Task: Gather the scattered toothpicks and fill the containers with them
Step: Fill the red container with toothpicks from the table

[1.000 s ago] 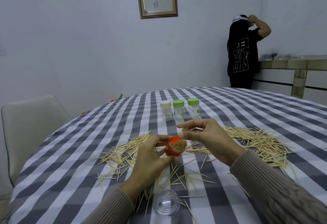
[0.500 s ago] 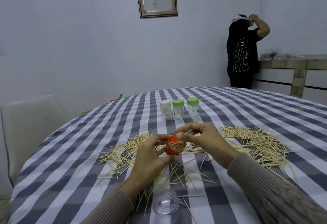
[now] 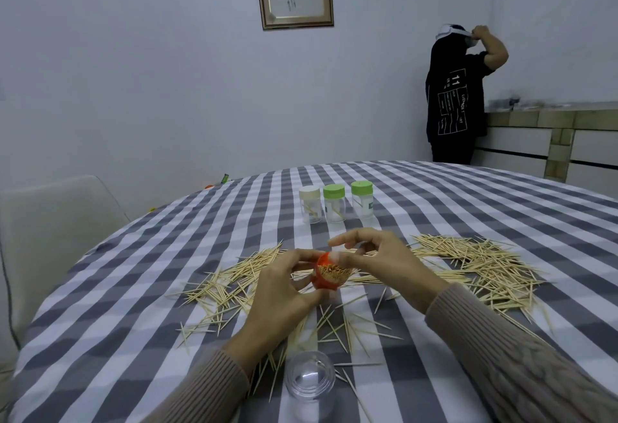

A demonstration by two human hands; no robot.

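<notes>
The orange cap [image 3: 326, 280] is full of toothpicks, and it is up in the air over the middle of the bench [image 3: 501, 222]. The left hand [image 3: 284, 292] holds the cap, with its fingers curled round it. The right hand [image 3: 381, 262] has its fingers bent, and its fingertips touch the top edge of the cap, by the toothpick ends. I cannot tell if it pinches a toothpick.

More toothpicks [image 3: 481, 265] lie all over the striped cloth, on both sides of the hands and under them. A clear jar [image 3: 309, 381] sits open near the front edge. Three small jars [image 3: 335, 203] with lids stand in a row behind the hands. A person [image 3: 456, 101] in black stands by the wall.
</notes>
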